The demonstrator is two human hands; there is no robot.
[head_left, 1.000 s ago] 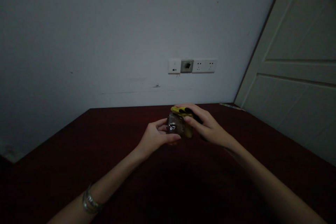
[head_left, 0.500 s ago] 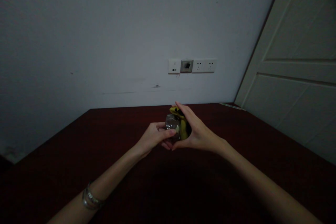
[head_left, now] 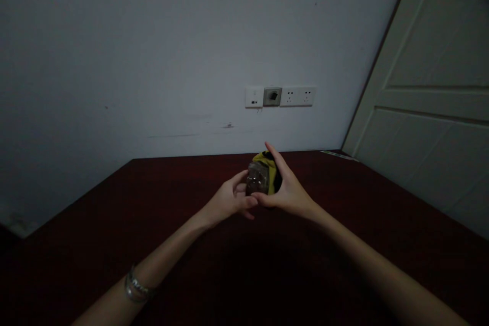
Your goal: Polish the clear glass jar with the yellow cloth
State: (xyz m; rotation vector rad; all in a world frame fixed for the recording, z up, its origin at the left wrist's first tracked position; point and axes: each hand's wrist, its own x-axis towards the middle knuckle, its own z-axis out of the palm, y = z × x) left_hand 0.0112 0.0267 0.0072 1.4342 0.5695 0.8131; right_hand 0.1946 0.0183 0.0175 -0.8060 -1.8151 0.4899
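Observation:
A small clear, shiny glass-like vessel (head_left: 257, 178) is held up above the table between my hands. Against its right side and top is a yellow and black piece (head_left: 272, 170) that looks like soft cloth. My right hand (head_left: 288, 191) wraps round this piece from the right, its thumb at the bottom of the vessel and its forefinger reaching up past the top. On the left, my left hand (head_left: 230, 197) has its fingers curled behind and beside the vessel, the thumb low near the right thumb. Dim light hides the vessel's exact kind.
Beneath my hands lies a dark red tabletop (head_left: 183, 183). It meets a pale wall (head_left: 171, 51) with a row of sockets and a switch (head_left: 280, 97). A white panelled door (head_left: 428, 86) is on the right, near a thin strip (head_left: 338, 155) at the table's back edge.
The vessel has turned and shifted slightly right and up. My left thumb has come off its front and dropped lower. My right thumb now lies at its lower front.

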